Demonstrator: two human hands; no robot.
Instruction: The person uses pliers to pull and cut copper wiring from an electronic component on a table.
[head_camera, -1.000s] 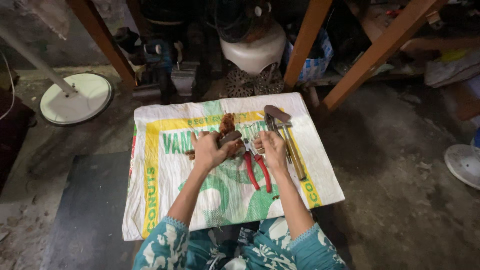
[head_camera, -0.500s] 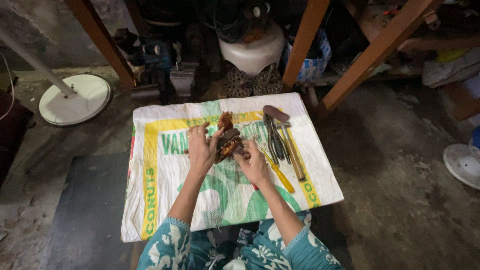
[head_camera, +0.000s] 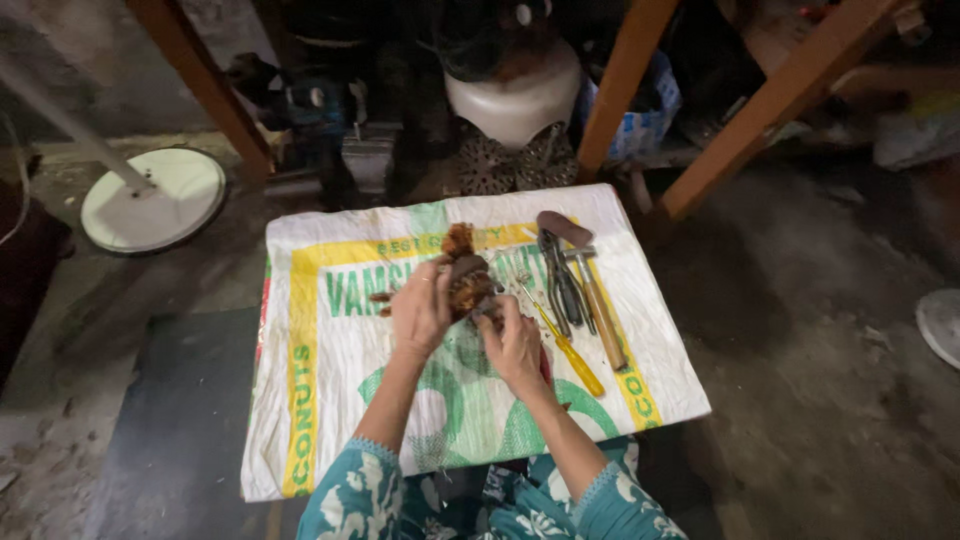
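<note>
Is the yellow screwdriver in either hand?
No. The screwdriver lies on the sack; both hands grip a rusty part.

You have two hands at work: your left hand (head_camera: 420, 312) and right hand (head_camera: 513, 345). One rusty brown metal part (head_camera: 466, 282) sits between them. One white woven sack with yellow and green print (head_camera: 330, 400) lies spread out. On it you have one yellow-handled screwdriver (head_camera: 565, 347), one dark pair of pliers (head_camera: 560, 282) and one wooden-handled hammer (head_camera: 595, 300). One white round disc (head_camera: 155, 198) lies on the floor.
</note>
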